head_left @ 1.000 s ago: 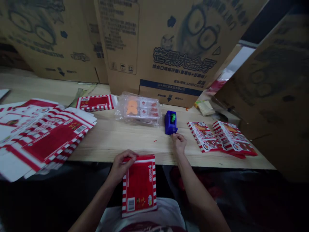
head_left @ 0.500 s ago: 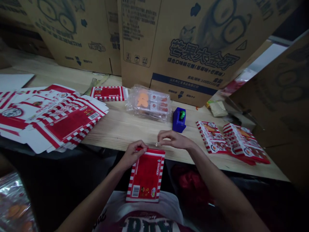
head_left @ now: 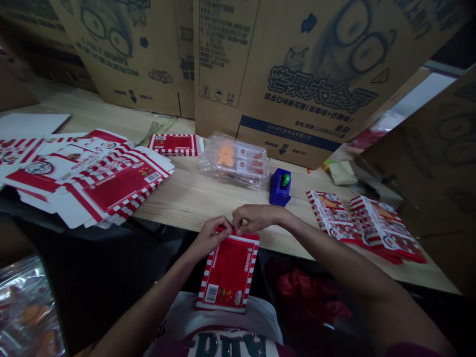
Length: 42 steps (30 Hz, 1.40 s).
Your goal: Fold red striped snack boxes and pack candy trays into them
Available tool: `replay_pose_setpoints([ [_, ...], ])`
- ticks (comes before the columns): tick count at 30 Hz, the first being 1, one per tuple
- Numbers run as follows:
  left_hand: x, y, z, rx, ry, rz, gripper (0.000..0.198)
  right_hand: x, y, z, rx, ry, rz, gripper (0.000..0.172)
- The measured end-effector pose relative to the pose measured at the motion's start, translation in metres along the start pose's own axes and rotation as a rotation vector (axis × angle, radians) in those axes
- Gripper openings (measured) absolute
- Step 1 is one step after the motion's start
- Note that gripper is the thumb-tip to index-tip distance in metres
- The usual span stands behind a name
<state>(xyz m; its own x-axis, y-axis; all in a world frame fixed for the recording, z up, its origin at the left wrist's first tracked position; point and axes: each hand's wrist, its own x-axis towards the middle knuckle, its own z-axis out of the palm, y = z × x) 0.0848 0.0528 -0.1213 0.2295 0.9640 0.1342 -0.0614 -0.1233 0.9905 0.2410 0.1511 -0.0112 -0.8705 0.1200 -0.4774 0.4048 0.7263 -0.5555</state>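
A flat red carton (head_left: 230, 272) with striped red-and-white edges rests in my lap, leaning against the table edge, its barcode toward my body. My left hand (head_left: 211, 239) is closed on its upper left edge, thumb on top. At the carton's top edge my right hand (head_left: 255, 218) is closed in a pinch, fingertips touching those of the left. The small piece of clear tape seen in that pinch is now hidden between the fingers. Just beyond the right hand stands a blue tape dispenser (head_left: 280, 187) with a green core.
Flat unfolded cartons (head_left: 119, 186) lie piled on the left. Clear-wrapped candy trays (head_left: 238, 161) and one red carton (head_left: 174, 144) lie at the back, before large cardboard boxes (head_left: 282, 94). Several filled-out cartons (head_left: 383, 223) lie right. A bag of orange candy (head_left: 33, 312) is at lower left.
My right hand has moved left and down onto the carton's top edge, meeting my left fingers. The left hand keeps its hold. The whole view has shifted slightly.
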Motion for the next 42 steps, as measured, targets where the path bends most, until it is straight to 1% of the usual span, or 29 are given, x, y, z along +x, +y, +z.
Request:
replay_pose_setpoints([
  [3, 0.001, 0.002, 0.001, 0.012, -0.002, 0.012, 0.018, -0.001, -0.001, 0.000, -0.031, 0.003, 0.027, 0.010],
  [5, 0.001, 0.002, 0.001, 0.020, -0.007, 0.020, 0.017, 0.000, -0.004, 0.002, -0.098, 0.035, 0.088, 0.012],
  [8, 0.001, 0.002, 0.000, 0.024, 0.002, 0.023, 0.016, 0.001, -0.011, 0.011, -0.216, 0.133, 0.226, 0.022],
  [11, -0.001, 0.000, -0.003, 0.026, 0.021, 0.032, 0.016, 0.000, -0.016, 0.026, -0.277, 0.251, 0.294, 0.031],
  [12, -0.002, -0.001, -0.003, 0.029, 0.023, 0.037, 0.016, 0.000, -0.017, 0.031, -0.273, 0.295, 0.311, 0.037],
  [14, -0.004, -0.001, -0.003, 0.036, 0.021, 0.042, 0.016, -0.002, -0.016, 0.041, -0.223, 0.389, 0.359, 0.056],
  [15, -0.005, -0.001, -0.003, 0.035, 0.017, 0.044, 0.015, -0.002, -0.014, 0.045, -0.176, 0.430, 0.382, 0.061],
  [16, -0.006, -0.001, -0.002, 0.031, 0.015, 0.050, 0.015, -0.002, -0.010, 0.049, -0.106, 0.457, 0.392, 0.059],
  [18, -0.008, 0.002, -0.002, 0.023, 0.014, 0.080, 0.013, -0.003, 0.000, 0.054, 0.133, 0.450, 0.359, 0.047],
  [22, -0.012, 0.013, -0.002, 0.026, 0.006, 0.157, 0.010, -0.003, 0.021, 0.061, 0.859, 0.277, 0.229, 0.048],
  [24, -0.015, 0.017, -0.002, 0.006, 0.001, 0.157, 0.009, -0.003, 0.028, 0.066, 1.143, 0.216, 0.213, 0.045],
  [25, -0.017, 0.018, -0.001, -0.011, 0.002, 0.143, 0.009, -0.002, 0.029, 0.070, 1.247, 0.201, 0.213, 0.044],
  [27, -0.022, 0.019, 0.001, -0.057, 0.035, 0.078, 0.011, -0.001, 0.032, 0.078, 1.384, 0.192, 0.203, 0.043],
  [30, -0.032, 0.016, 0.005, -0.163, 0.095, -0.117, 0.031, -0.002, 0.035, 0.086, 1.458, 0.218, 0.183, 0.042],
  [32, -0.037, 0.015, 0.007, -0.268, 0.076, -0.250, 0.035, -0.006, 0.036, 0.084, 1.429, 0.258, 0.163, 0.043],
  [33, -0.039, 0.015, 0.008, -0.316, 0.057, -0.300, 0.034, -0.010, 0.034, 0.080, 1.371, 0.298, 0.147, 0.044],
  [34, -0.039, 0.015, 0.009, -0.349, 0.046, -0.333, 0.033, -0.016, 0.031, 0.074, 1.273, 0.344, 0.126, 0.044],
  [36, -0.037, 0.019, 0.012, -0.345, 0.035, -0.360, 0.033, -0.029, 0.015, 0.059, 0.963, 0.430, 0.083, 0.043],
  [38, -0.031, 0.026, 0.018, -0.249, -0.004, -0.358, 0.031, -0.045, -0.008, 0.044, 0.544, 0.451, 0.086, 0.038],
  [40, -0.024, 0.034, 0.026, -0.139, -0.071, -0.306, 0.029, -0.064, -0.035, 0.033, 0.150, 0.412, 0.155, 0.027],
  [41, -0.021, 0.037, 0.029, -0.113, -0.103, -0.260, 0.029, -0.076, -0.048, 0.030, 0.020, 0.405, 0.204, 0.022],
  [42, -0.019, 0.040, 0.031, -0.112, -0.128, -0.208, 0.032, -0.091, -0.060, 0.029, -0.061, 0.418, 0.261, 0.018],
])
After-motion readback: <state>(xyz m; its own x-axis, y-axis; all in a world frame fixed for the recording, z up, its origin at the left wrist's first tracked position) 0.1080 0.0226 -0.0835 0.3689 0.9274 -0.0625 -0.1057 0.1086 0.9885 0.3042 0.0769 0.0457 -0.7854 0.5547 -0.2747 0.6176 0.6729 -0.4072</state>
